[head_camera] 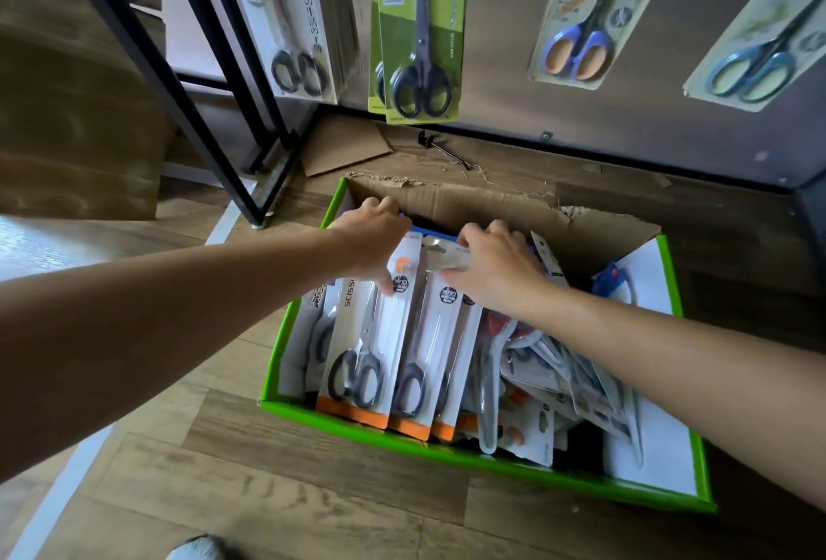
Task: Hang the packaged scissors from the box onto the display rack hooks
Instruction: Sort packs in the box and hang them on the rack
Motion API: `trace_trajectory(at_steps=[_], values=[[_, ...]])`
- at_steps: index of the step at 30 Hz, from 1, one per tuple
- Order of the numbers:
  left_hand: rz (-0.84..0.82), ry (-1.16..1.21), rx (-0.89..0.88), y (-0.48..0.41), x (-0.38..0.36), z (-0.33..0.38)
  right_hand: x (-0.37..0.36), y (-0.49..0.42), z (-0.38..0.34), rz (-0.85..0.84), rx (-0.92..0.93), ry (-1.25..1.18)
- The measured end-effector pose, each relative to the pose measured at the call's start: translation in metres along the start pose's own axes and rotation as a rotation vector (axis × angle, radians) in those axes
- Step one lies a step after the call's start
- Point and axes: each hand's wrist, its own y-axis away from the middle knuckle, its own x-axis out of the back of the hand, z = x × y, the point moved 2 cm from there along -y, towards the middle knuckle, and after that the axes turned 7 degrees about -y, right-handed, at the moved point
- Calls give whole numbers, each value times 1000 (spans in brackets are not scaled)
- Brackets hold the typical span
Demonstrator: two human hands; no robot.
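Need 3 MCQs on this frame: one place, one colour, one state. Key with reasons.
1. Where is the box? A) on a table B) on the floor below the rack C) on a shelf
2. Bottom strip colour on the white packs? A) orange B) blue C) red
3. The right hand is: A) hanging idle B) on a hook C) pinching one of the white packs
Key: 1B, wood planks surround it; 2A, orange bands cross their lower ends; 3C, thumb and fingers clamp its card top.
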Motion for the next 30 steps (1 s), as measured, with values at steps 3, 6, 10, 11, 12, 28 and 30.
trace_trajectory(at_steps=[3,6,10,11,12,28,30], values=[[38,34,-1,-1,5,3,4,-2,3,-17,28,-188],[52,150,2,-4,13,2,8,-6,7,4,41,-275],[99,357,1,-6,36,-2,16,-8,17,77,56,-248],[120,394,8,-7,43,-2,21,-8,17,104,72,-269],[140,427,11,-9,50,-1,26,-8,16,136,104,-297],[373,580,-33,-58,172,67,142,9,85,546,144,-594],[405,544,-56,-67,193,89,167,15,100,629,150,-565]])
